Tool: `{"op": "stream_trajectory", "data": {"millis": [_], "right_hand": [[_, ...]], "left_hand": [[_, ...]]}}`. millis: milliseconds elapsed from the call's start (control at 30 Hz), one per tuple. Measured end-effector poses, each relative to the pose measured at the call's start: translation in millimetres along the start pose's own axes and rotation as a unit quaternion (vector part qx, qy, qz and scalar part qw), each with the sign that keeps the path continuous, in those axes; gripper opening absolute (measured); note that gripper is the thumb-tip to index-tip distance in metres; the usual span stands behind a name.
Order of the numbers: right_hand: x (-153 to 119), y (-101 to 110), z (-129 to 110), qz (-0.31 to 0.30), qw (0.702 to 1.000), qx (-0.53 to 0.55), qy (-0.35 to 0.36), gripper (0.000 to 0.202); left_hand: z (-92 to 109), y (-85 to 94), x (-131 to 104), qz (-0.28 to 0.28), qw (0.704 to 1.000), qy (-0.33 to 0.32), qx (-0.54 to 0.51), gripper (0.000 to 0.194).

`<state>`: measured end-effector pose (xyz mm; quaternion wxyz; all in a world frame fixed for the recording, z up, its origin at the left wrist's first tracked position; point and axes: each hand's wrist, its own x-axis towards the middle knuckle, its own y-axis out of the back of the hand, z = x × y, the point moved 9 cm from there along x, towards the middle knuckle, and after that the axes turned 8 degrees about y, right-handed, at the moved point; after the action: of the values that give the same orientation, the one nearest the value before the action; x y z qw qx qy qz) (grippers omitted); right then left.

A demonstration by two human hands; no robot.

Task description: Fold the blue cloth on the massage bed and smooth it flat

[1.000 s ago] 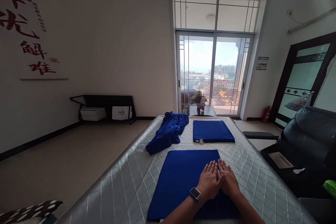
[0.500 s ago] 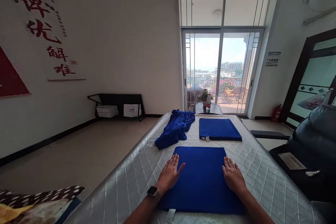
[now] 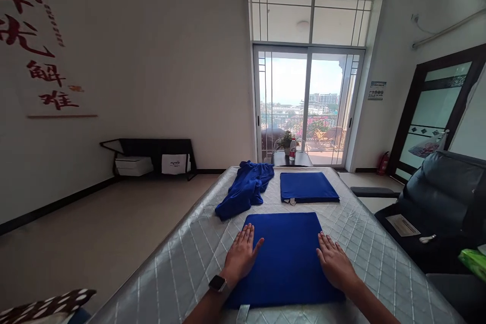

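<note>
A flat blue folded cloth (image 3: 286, 263) lies squarely on the silvery quilted mattress (image 3: 182, 263), a pale tag sticking out at its near edge. My left hand (image 3: 241, 255) rests flat on its left edge, fingers stretched forward and thumb apart. On the opposite edge lies my right hand (image 3: 336, 260), also flat with fingers extended. Beyond it sits a neat stack of blue folded cloth (image 3: 309, 186) with small tags at its near side. A crumpled blue cloth (image 3: 245, 190) lies left of that stack.
A black armchair (image 3: 442, 197) holding a paper sheet (image 3: 402, 225) stands to the right. Beyond the mattress is a small table with a bottle (image 3: 292, 149) and a plant (image 3: 287, 142). A patterned cushion (image 3: 49, 306) is at lower left; a black rack (image 3: 155, 149) stands by the wall.
The view has turned slightly right, so the room appears shifted left. Both hands stay flat on the edges of the near folded cloth, with little visible movement.
</note>
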<state>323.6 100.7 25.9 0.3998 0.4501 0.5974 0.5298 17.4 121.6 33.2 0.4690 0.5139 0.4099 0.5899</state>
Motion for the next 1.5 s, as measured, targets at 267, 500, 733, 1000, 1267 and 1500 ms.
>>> {"op": "stream_trajectory", "data": {"millis": [267,500,733,1000,1267,1500], "right_hand": [[-22.8,-14.5,-4.3,0.012,1.0,-0.011,0.006,0.063],[-22.5,-11.7,-4.5,0.016,1.0,-0.019,0.013,0.062],[-24.7,-4.2,-7.2,0.039,0.999,-0.007,0.006,0.062],[-22.7,-4.2,-6.9,0.043,0.999,-0.006,-0.001,0.061],[-52.2,-3.5,-11.7,0.017,1.0,0.008,0.014,0.061],[-65.6,-15.5,-10.5,0.009,1.0,-0.011,0.014,0.058]], "left_hand": [[181.9,-0.6,-41.8,-0.059,0.966,-0.221,-0.124,0.072],[215.5,-14.3,-47.8,-0.081,0.962,-0.22,-0.137,0.072],[77.3,-3.3,-37.4,-0.073,0.992,-0.091,-0.054,0.077],[-28.6,-0.8,-56.7,-0.047,0.999,-0.008,-0.023,0.078],[53.6,16.9,-64.1,-0.033,0.995,-0.088,-0.044,0.073],[202.9,9.2,-100.0,-0.053,0.943,-0.305,-0.127,0.066]]}}
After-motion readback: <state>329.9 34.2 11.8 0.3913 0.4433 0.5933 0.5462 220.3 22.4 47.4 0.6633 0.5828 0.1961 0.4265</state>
